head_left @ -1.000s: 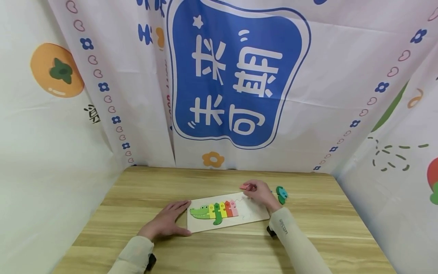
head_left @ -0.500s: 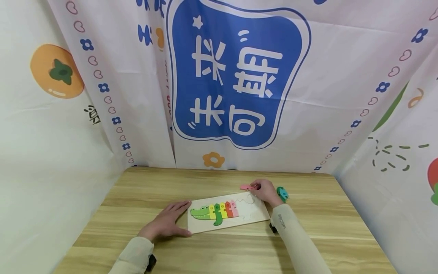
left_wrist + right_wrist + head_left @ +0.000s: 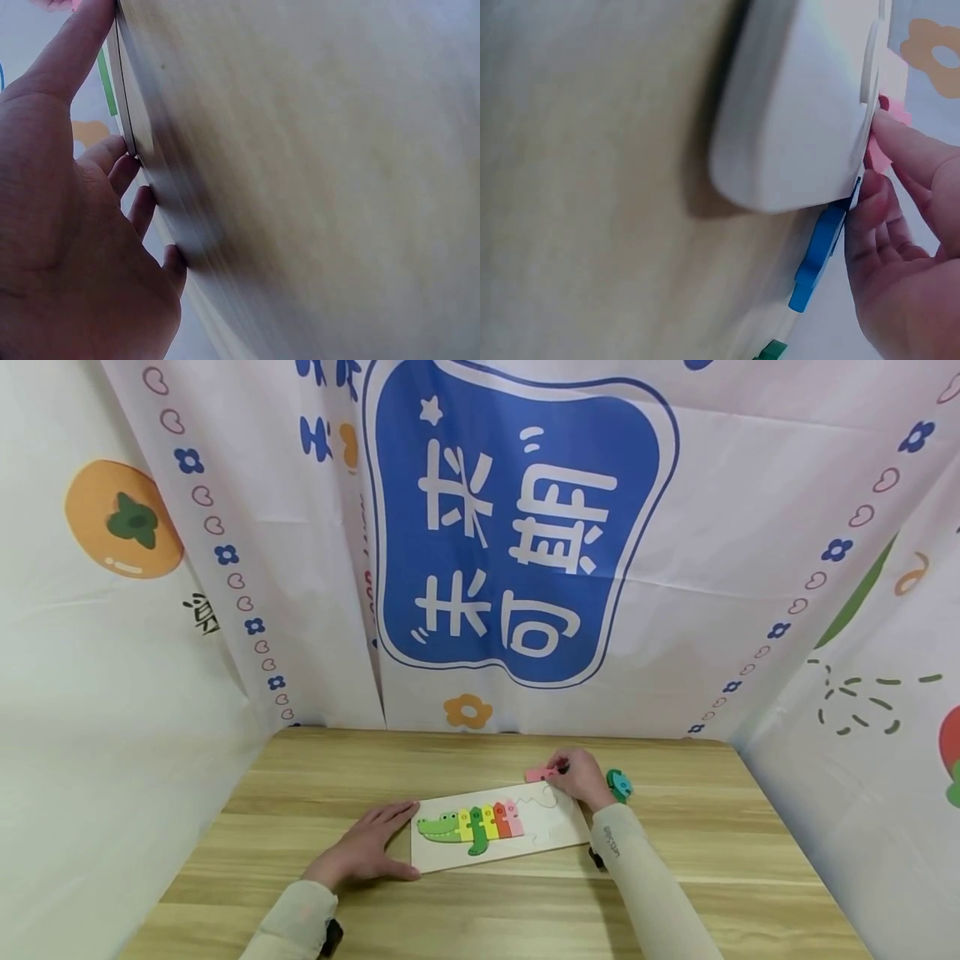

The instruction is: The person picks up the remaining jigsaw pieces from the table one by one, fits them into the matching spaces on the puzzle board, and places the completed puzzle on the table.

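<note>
A pale wooden puzzle board [image 3: 555, 828] lies slightly askew on the table, with a crocodile's green head [image 3: 438, 827] and coloured body pieces [image 3: 489, 821] set in its left part. Outlines show on its bare right part. My left hand [image 3: 365, 845] rests at the board's left end, thumb and fingers spread along the edge. Over the far right corner, my right hand [image 3: 581, 779] pinches a pink puzzle piece [image 3: 538, 774], partly hidden by the fingers. In the right wrist view, the pink piece [image 3: 877, 154] shows by the fingertips and a blue piece [image 3: 821, 247] lies beneath the hand.
Green and light-blue puzzle pieces [image 3: 619, 785] lie on the wooden table [image 3: 480, 918] right of my right hand. A green piece [image 3: 771, 350] shows low in the right wrist view. Printed cloth [image 3: 315, 610] hangs behind the table and along its sides.
My right hand has shifted slightly right at the board's far edge, beside the pink piece, uncovering more of the outlines. The left hand and board have stayed nearly still.
</note>
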The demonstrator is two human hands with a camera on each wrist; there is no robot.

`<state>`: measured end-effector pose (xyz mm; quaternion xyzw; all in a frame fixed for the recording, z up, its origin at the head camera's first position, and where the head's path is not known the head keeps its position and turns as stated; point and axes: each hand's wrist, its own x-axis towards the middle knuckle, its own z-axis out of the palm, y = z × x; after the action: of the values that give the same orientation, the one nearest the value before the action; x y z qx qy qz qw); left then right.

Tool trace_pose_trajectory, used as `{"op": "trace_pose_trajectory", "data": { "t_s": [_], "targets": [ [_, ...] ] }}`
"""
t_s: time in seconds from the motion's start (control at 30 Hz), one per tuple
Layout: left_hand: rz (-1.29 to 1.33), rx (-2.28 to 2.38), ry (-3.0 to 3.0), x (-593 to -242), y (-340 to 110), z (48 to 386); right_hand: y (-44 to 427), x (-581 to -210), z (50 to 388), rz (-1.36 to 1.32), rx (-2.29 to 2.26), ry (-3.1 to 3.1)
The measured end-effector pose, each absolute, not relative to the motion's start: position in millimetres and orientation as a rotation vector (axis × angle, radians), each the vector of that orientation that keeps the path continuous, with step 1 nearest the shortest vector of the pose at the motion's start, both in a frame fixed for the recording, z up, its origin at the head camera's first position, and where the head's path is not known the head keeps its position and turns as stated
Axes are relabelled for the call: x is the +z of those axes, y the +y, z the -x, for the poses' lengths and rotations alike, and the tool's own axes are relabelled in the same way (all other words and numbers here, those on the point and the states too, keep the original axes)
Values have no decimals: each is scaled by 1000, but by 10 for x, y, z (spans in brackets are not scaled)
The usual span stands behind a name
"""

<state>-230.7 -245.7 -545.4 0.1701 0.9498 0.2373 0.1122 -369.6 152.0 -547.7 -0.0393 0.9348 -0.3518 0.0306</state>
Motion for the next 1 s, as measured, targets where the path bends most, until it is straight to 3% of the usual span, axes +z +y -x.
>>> {"op": "trace_pose_trajectory", "data": {
  "t_s": [0.23,0.77,1.0],
  "targets": [
    [-502,700,2785,-5467,-2456,2303,1526,-5492,3681,135,-1109,2898],
    [-512,695,2793,-5482,-2456,2310,1624,-5278,3562,287,-1596,2722],
    [-523,680,2798,-5488,-2468,2307,1691,-5220,3501,231,-1794,2537]
  ]
}}
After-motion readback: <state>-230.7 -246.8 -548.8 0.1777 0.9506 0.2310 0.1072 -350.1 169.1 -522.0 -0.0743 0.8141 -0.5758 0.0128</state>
